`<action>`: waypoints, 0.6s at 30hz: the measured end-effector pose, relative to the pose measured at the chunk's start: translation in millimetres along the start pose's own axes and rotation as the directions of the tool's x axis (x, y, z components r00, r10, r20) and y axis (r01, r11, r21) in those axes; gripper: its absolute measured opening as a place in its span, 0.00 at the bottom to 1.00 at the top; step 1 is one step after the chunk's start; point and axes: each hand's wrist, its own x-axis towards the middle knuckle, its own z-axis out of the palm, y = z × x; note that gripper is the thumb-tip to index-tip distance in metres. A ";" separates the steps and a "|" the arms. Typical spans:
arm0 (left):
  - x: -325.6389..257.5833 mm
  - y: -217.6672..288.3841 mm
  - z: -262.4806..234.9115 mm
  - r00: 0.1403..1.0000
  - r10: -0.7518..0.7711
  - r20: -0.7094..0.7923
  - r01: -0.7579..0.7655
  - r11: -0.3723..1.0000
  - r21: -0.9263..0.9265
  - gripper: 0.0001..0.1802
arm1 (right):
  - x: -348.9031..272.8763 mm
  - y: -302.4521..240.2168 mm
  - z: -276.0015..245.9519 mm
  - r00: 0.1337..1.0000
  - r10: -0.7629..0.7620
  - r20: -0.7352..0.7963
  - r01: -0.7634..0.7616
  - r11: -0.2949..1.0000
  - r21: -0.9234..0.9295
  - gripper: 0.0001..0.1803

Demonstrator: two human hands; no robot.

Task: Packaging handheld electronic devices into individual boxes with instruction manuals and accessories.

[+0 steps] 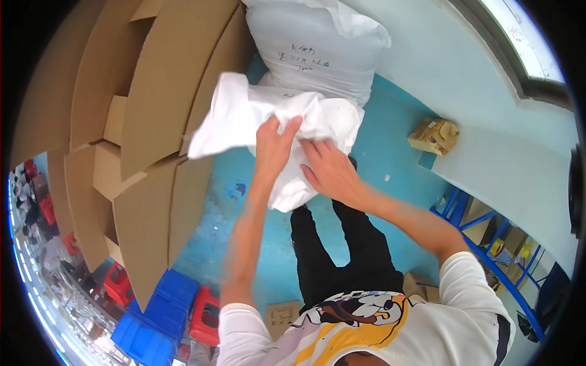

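A crumpled white bag [241, 119] of soft, thin material is in front of me at about the middle of the view, with one flap spread out to the left. My left hand [274, 143] grips its upper part, fingertips dug into the folds. Just to the right, my right hand [332, 168] has its fingers curled over the material and its thumb lower down; some fingertips are hidden in the folds. Behind it stands a big, full white sack [323, 43] with handwriting on its front. The bag's lower part hangs above my shoes.
Large open cardboard boxes [165, 85] are stacked along the left. Blue plastic bins [155, 323] and a red stool [206, 317] stand at the lower left. A small crumpled carton [434, 136] lies by the right wall, and a blue metal rack [488, 250] holds goods at the right.
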 end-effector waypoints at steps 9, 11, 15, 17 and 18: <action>55.8 6.1 -0.3 0.800 0.462 0.384 -0.592 0.498 0.634 0.22 | 8.0 74.8 -22.7 0.871 -0.313 0.378 0.471 0.752 -0.461 0.11; 43.6 -12.4 -8.3 0.692 0.540 0.480 -0.695 0.316 0.646 0.23 | 14.2 61.0 -47.4 0.697 -0.085 0.712 0.426 0.848 -0.315 0.09; 6.4 -20.2 -17.3 0.584 -0.034 0.811 -0.780 0.254 0.572 0.14 | 10.6 67.9 -95.8 0.738 0.153 0.657 0.186 0.890 -0.416 0.10; -11.7 -10.5 -12.8 0.433 -0.218 0.875 -0.795 0.365 0.485 0.09 | 18.2 65.3 -112.8 0.811 0.213 0.544 0.060 0.896 -0.440 0.13; -21.0 -8.6 -17.8 0.377 -0.128 0.917 -0.820 0.414 0.395 0.07 | 24.0 57.8 -115.2 0.772 0.278 0.572 0.044 0.874 -0.484 0.13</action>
